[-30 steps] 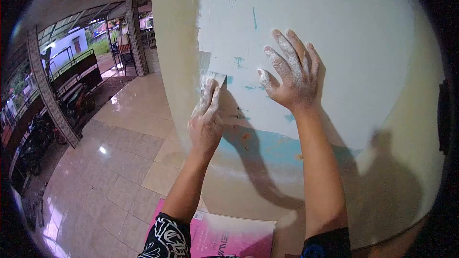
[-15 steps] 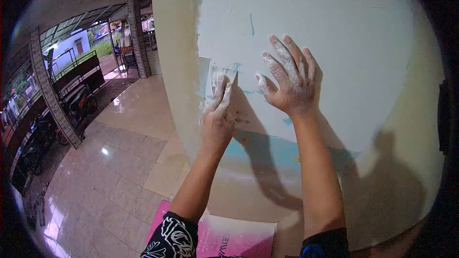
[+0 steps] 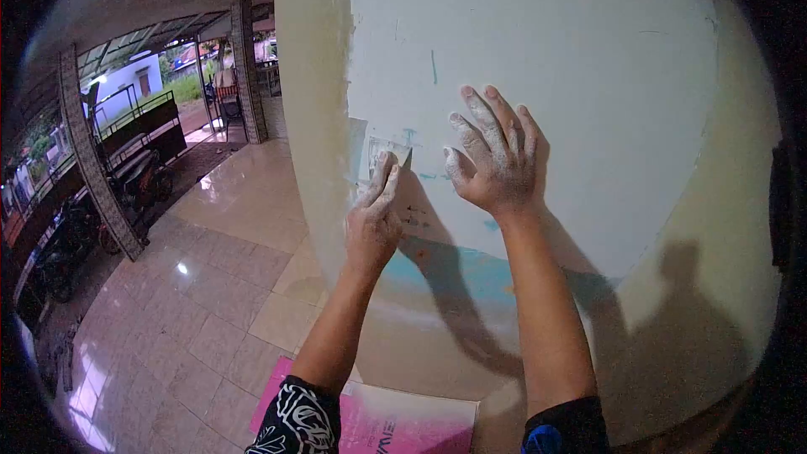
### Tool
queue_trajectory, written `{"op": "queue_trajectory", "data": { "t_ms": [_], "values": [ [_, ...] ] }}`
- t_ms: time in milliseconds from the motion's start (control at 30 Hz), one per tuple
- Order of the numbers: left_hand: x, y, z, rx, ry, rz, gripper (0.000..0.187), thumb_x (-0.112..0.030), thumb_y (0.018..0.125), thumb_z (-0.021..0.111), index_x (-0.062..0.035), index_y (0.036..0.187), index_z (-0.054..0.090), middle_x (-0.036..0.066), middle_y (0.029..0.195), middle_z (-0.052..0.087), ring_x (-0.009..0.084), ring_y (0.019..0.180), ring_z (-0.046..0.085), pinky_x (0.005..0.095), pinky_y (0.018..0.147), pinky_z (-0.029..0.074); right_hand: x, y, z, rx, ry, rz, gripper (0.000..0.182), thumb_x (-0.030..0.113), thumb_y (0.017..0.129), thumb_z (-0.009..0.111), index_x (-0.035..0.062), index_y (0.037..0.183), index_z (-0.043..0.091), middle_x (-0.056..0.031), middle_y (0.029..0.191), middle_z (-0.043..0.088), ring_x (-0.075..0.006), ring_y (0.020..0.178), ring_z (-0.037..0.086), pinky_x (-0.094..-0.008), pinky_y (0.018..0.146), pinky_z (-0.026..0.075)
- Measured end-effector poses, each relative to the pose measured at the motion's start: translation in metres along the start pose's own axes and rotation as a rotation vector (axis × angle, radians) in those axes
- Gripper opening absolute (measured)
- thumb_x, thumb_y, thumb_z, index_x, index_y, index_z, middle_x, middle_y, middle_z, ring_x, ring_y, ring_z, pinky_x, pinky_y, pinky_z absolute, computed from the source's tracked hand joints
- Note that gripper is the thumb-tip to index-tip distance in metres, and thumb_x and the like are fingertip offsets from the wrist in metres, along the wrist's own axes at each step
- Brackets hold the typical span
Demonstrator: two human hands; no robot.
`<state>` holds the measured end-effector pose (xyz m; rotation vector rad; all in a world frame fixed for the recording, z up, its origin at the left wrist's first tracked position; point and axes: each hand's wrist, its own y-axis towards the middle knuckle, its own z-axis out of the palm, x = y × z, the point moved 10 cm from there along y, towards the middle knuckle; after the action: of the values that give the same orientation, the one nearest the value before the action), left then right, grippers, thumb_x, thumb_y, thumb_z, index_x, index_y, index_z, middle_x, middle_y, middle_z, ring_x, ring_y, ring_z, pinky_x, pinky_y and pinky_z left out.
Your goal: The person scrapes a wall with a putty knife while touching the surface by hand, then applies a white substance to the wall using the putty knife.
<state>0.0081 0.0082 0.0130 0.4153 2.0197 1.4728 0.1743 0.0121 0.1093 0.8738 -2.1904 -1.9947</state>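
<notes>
On the wall ahead is a large white coated patch (image 3: 572,42) with blue-green marks and a blue-green band (image 3: 471,273) below it. My left hand (image 3: 375,214), dusted white, grips a flat scraper (image 3: 388,151) whose blade lies against the wall near the patch's left edge. To its right, my right hand (image 3: 500,160) rests on the white surface with its fingers spread, white powder on them, holding nothing.
A pink and white box (image 3: 403,420) lies on the tiled floor (image 3: 202,294) below my arms. Tiled pillars (image 3: 97,160), a railing and motorcycles (image 3: 139,181) stand at the left. My arms cast shadows on the wall.
The view has shifted slightly, so the wall marks sit differently in it. Both hands appear a little lower and further left in view, the left still holding the scraper.
</notes>
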Motion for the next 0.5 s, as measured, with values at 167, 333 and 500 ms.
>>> {"op": "queue_trajectory", "data": {
  "t_ms": [167, 333, 500],
  "values": [
    [0.004, -0.004, -0.001, 0.006, -0.047, -0.05, 0.054, 0.009, 0.085, 0.052, -0.0064, 0.136, 0.061, 0.012, 0.15, 0.052, 0.0317, 0.132, 0.056, 0.0391, 0.105, 0.049, -0.001, 0.002, 0.0, 0.018, 0.006, -0.006, 0.029, 0.032, 0.085, 0.064, 0.0221, 0.111, 0.07, 0.0026, 0.15, 0.052, -0.019, 0.144, 0.041, -0.0499, 0.118, 0.028],
    [-0.001, 0.007, -0.001, 0.023, -0.033, -0.089, 0.054, 0.009, 0.085, 0.052, -0.0066, 0.136, 0.061, 0.01, 0.151, 0.05, 0.0305, 0.132, 0.056, 0.0392, 0.103, 0.05, -0.002, 0.002, 0.001, 0.02, 0.055, -0.001, 0.03, 0.032, 0.086, 0.061, 0.0202, 0.112, 0.069, 0.0016, 0.151, 0.05, -0.0195, 0.145, 0.038, -0.052, 0.118, 0.026],
    [0.005, -0.002, -0.001, -0.004, -0.012, -0.083, 0.055, 0.007, 0.085, 0.053, -0.0099, 0.136, 0.062, 0.005, 0.15, 0.052, 0.0283, 0.128, 0.059, 0.0376, 0.098, 0.053, -0.029, 0.005, -0.022, 0.171, -0.022, -0.073, 0.041, 0.03, 0.087, 0.063, 0.0226, 0.127, 0.063, 0.0032, 0.158, 0.042, -0.0201, 0.147, 0.035, -0.06, 0.116, 0.025]
  ]
}}
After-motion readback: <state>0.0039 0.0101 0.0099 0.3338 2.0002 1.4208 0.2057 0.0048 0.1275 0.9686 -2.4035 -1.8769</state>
